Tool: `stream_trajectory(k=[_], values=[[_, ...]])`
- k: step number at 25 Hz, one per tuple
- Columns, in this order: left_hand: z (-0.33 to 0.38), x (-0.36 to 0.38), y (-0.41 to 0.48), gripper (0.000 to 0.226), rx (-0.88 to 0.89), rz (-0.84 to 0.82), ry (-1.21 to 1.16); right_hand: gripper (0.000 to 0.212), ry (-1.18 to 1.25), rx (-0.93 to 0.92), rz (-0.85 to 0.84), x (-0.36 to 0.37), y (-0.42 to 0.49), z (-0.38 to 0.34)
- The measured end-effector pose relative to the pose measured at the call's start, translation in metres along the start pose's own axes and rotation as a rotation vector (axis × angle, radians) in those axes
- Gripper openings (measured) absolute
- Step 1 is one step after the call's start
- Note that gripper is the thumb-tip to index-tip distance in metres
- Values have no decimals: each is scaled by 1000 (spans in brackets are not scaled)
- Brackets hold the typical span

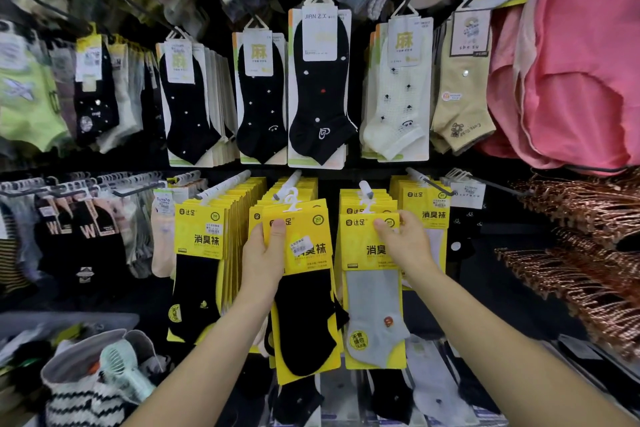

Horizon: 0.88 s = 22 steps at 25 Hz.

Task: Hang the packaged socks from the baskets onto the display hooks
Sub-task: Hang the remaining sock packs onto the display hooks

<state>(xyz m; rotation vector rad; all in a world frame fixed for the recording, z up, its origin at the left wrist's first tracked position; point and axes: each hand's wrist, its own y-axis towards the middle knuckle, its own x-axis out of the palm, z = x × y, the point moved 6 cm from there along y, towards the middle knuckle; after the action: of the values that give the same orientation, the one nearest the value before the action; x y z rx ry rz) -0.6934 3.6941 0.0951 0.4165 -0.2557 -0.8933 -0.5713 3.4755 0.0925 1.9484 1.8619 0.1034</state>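
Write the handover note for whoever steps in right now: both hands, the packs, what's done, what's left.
Left hand grips the black-sock pack by its yellow card, with the pack's white hanger at the tip of the middle hook. Whether it is threaded on cannot be told.
Right hand pinches the top of the grey-sock pack at the front of the neighbouring hook.
Done: rows of yellow packs hang on the hooks.
Left: seat both packs, let go, fetch more. No basket is clearly in view.

Even, moderately bright frontal lighting on the centre; dark backing panel swallows shadow; wide-angle bowing and motion blur smear the upper and left edges.
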Motion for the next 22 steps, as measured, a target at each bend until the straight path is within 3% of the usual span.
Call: stream_trajectory(k=[6,17,22], values=[[1,-2,3,27,2,5,-5,56,51,14,90,-25,6,-3],[2,0,-4,21,1,-39,-14,63,-79,48,45,1,9,-7],[3,20,-11,22,4,-77,-40,41,-133,4,160,-24,-5,-4]])
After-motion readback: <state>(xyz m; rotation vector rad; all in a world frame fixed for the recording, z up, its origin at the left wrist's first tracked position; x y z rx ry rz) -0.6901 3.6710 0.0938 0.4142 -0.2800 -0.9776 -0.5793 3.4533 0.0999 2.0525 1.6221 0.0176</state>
